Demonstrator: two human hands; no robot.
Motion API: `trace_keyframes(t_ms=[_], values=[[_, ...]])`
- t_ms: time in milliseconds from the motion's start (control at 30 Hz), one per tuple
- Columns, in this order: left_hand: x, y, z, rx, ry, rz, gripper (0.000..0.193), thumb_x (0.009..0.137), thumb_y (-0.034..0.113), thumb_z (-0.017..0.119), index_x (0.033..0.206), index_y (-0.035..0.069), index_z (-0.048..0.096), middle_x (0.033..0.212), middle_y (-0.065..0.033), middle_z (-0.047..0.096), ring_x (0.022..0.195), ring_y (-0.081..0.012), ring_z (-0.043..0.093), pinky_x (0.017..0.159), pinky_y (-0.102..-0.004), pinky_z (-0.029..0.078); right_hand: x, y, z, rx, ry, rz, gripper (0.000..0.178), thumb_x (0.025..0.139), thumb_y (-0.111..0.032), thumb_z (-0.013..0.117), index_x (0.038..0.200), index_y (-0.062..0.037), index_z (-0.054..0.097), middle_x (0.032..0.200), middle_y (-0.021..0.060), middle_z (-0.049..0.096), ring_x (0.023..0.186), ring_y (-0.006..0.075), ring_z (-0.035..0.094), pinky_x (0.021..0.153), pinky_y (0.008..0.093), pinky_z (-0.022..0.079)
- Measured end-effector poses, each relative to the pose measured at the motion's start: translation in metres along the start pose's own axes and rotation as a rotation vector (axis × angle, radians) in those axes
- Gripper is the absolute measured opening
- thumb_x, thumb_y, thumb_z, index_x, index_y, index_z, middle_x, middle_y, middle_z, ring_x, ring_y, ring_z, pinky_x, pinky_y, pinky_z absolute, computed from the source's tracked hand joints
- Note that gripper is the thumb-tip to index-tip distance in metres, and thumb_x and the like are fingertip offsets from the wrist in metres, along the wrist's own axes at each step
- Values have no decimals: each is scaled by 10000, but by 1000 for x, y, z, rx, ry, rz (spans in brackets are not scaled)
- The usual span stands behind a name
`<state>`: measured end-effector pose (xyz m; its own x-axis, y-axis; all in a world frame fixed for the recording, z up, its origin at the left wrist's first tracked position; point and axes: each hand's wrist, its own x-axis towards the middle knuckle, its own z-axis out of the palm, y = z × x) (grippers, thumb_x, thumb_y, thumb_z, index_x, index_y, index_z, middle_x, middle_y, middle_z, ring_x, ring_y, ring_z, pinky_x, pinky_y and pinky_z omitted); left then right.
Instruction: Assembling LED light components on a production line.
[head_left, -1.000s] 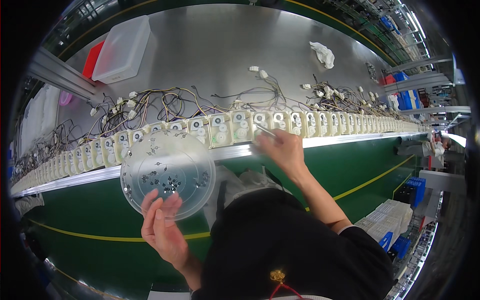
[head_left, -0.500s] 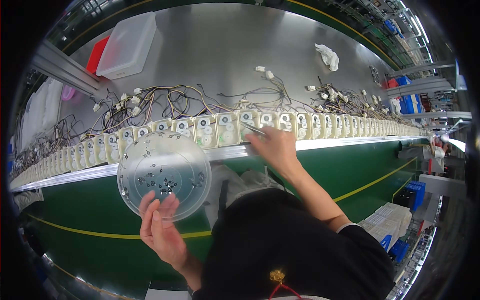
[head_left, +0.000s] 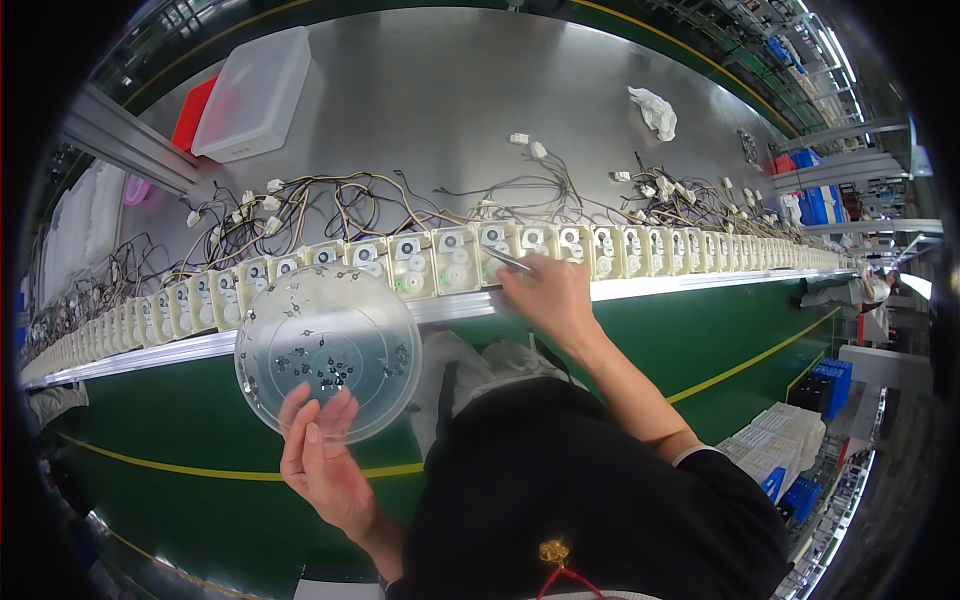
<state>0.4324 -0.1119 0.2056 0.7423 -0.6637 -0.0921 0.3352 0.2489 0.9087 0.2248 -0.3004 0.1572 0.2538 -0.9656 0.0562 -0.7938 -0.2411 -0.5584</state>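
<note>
My left hand (head_left: 325,465) grips a round translucent plastic dish (head_left: 385,330) from below at its near edge, with some fingers showing through the plastic. Small dark metal parts (head_left: 333,375) are scattered in the dish. My right hand (head_left: 552,300) is closed on metal tweezers (head_left: 511,260), whose tips reach into one cream plastic housing (head_left: 497,270) in a long row. Whether the tips hold a part is too small to tell. White gears show in the housing left of it (head_left: 459,272). The dish hides part of the row's front.
Wire bundles with white connectors (head_left: 350,195) lie behind the row on the metal table (head_left: 450,80). A clear plastic bin (head_left: 255,95) overlaps a red one (head_left: 190,115) at the back left. A crumpled white cloth (head_left: 655,113) lies back right. Another person (head_left: 870,290) is far right.
Almost nothing differs. My right hand and the tweezers have shifted very slightly at the same housing; the dish stays in my left hand. The person far right has moved a little.
</note>
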Motion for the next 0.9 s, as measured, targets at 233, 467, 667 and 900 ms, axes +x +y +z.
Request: trace_keyframes(t_ms=[233, 467, 667, 900], values=[[1, -1, 4, -6, -1, -18, 225, 873, 30, 474, 1007, -112, 587, 1214, -207, 479, 892, -361, 632, 788, -422, 550, 2, -2, -6, 47, -39, 28, 274, 762, -297, 680, 730, -26, 656, 488, 69, 528, 436, 176, 518, 459, 304, 412], [0, -24, 25, 5, -138, -225, 209, 883, -1, 475, 1014, -128, 578, 1187, -204, 498, 915, -347, 621, 807, -415, 532, -11, -7, -41, 504, 39, 147, 166, 862, -172, 612, 900, -11, 626, 532, -13, 479, 488, 44, 383, 442, 230, 308], [0, -44, 43, -12, -233, -395, 208, 882, 2, 482, 1007, -134, 577, 1185, -186, 509, 917, -334, 619, 823, -413, 522, -37, -9, -61, 327, 27, -47, 129, 909, -159, 537, 895, -31, 541, 533, 90, 509, 432, 198, 496, 442, 310, 393], [-2, -51, 58, 44, -308, -471, 219, 872, 23, 498, 1013, -122, 582, 1174, -159, 529, 928, -359, 622, 798, -428, 536, -63, 7, -57, 286, 86, -185, 115, 836, -136, 639, 833, -48, 567, 591, 104, 581, 500, 269, 577, 448, 350, 432]])
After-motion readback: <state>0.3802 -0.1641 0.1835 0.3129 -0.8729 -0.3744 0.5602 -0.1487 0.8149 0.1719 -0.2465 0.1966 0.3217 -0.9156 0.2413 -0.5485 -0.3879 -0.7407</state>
